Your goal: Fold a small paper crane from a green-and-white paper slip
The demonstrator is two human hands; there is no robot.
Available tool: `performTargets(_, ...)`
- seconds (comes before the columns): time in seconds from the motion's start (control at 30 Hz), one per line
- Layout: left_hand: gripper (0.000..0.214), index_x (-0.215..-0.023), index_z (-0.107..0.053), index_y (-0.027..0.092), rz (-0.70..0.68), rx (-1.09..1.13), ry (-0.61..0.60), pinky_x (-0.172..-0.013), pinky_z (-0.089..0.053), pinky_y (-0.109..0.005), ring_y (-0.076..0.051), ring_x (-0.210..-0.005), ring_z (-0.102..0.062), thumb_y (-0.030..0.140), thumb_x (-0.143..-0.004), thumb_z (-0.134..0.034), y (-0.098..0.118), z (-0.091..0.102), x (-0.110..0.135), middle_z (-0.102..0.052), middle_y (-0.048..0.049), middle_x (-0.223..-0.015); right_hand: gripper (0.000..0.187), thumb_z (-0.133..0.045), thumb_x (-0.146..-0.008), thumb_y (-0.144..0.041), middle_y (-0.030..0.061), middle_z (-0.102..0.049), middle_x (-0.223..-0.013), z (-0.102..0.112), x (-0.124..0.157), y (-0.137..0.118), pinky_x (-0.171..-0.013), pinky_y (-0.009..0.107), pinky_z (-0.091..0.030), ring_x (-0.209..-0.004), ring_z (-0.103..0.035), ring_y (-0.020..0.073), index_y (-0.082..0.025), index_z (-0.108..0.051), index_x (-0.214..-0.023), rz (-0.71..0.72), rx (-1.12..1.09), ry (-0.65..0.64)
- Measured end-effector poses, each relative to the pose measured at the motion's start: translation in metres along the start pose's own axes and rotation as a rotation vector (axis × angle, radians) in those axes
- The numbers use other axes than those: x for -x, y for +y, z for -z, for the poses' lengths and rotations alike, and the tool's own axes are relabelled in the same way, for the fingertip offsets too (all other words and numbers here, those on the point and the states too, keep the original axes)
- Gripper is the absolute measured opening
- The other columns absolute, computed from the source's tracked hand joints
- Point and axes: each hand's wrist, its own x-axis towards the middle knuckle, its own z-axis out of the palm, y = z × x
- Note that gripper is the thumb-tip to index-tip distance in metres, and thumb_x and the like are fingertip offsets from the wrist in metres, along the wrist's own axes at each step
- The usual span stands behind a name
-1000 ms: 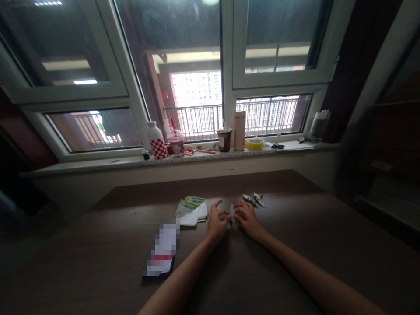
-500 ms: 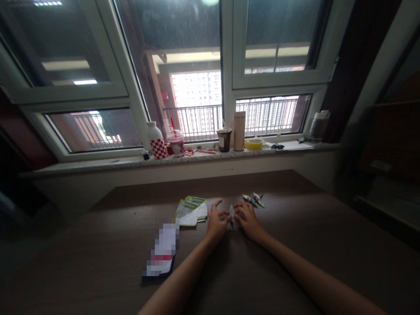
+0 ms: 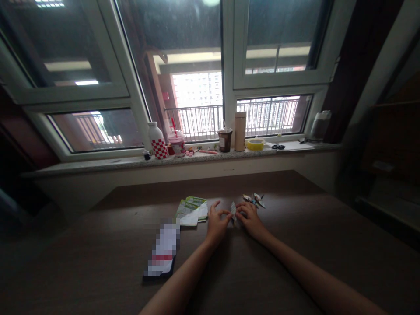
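Between my two hands is a small folded paper piece [image 3: 233, 209], pale and pointed at the top, just above the brown table [image 3: 108, 245]. My left hand [image 3: 216, 223] pinches its left side between thumb and fingers, with one finger raised. From the other side, the fingertips of my right hand [image 3: 251, 221] close on the same piece. Just beyond my right hand lie colourful folded paper shapes [image 3: 257, 200] with pointed tips. Green and white printed papers [image 3: 187, 212] lie in a loose stack left of my left hand.
A dark-edged, blurred-out phone-like object [image 3: 160, 253] lies at the left. Along the windowsill [image 3: 127, 164] stand a checkered bottle [image 3: 159, 142], a pink cup [image 3: 177, 142], a dark drink cup [image 3: 225, 140], a tan flask [image 3: 239, 131], yellow tape [image 3: 255, 144] and scissors [image 3: 278, 147].
The folded paper now shows a little more between the fingertips, and my right hand's fingers have shifted slightly. Both hands stay in nearly the same place.
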Motion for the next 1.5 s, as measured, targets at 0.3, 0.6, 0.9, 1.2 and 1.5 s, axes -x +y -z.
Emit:
performTargets(0.3,0.004,-0.074,-0.075,0.019,-0.002,-0.004,0.030,-0.117,-0.028,-0.046,-0.029,-0.134,-0.044,0.022,-0.075,-0.073,-0.003,-0.002,-0.001,-0.054,-0.0116,-0.137,0.020,-0.056,-0.086,-0.039,0.0071,-0.067,-0.105,0.004,-0.001,0.001,-0.104,0.044,-0.036,-0.113,-0.050,0.0273,-0.023,-0.068,-0.081,0.006,-0.044,0.022)
performTargets(0.6,0.005,-0.074,-0.075,0.020,0.003,-0.013,-0.002,-0.117,-0.026,-0.048,-0.029,-0.135,-0.042,0.024,-0.076,-0.073,0.001,0.000,0.000,-0.052,-0.0112,-0.140,0.020,-0.059,-0.083,-0.034,0.0080,-0.067,-0.105,0.004,0.000,0.001,-0.104,0.046,-0.036,-0.113,-0.051,0.0287,-0.025,-0.075,-0.090,0.014,-0.008,0.038)
performTargets(0.9,0.004,-0.077,-0.076,0.020,-0.014,-0.026,0.041,-0.115,-0.030,-0.046,-0.029,-0.132,-0.045,0.023,-0.076,-0.073,0.000,-0.001,0.001,-0.054,-0.0109,-0.135,0.019,-0.063,-0.082,-0.040,0.0063,-0.068,-0.103,0.007,0.001,-0.007,-0.103,0.043,-0.036,-0.112,-0.053,0.0270,-0.024,-0.074,-0.080,0.014,-0.073,0.030)
performTargets(1.2,0.004,-0.081,-0.073,0.023,-0.129,0.020,0.000,-0.103,-0.041,-0.041,-0.024,-0.112,-0.058,0.024,-0.077,-0.072,0.010,0.004,0.005,-0.066,-0.0065,-0.111,0.021,-0.065,-0.078,-0.042,0.0063,-0.072,-0.092,0.011,-0.001,-0.011,-0.100,0.042,-0.038,-0.101,-0.060,0.0255,-0.024,-0.071,-0.070,0.009,-0.119,0.085)
performTargets(1.5,0.008,-0.084,-0.075,0.022,-0.187,0.067,-0.071,-0.093,-0.047,-0.036,-0.021,-0.095,-0.065,0.023,-0.078,-0.069,0.015,0.004,0.008,-0.073,-0.0039,-0.093,0.025,-0.064,-0.076,-0.046,0.0088,-0.073,-0.094,0.009,0.000,-0.012,-0.098,0.041,-0.043,-0.104,-0.063,0.0273,-0.022,-0.068,-0.067,-0.064,-0.213,0.108)
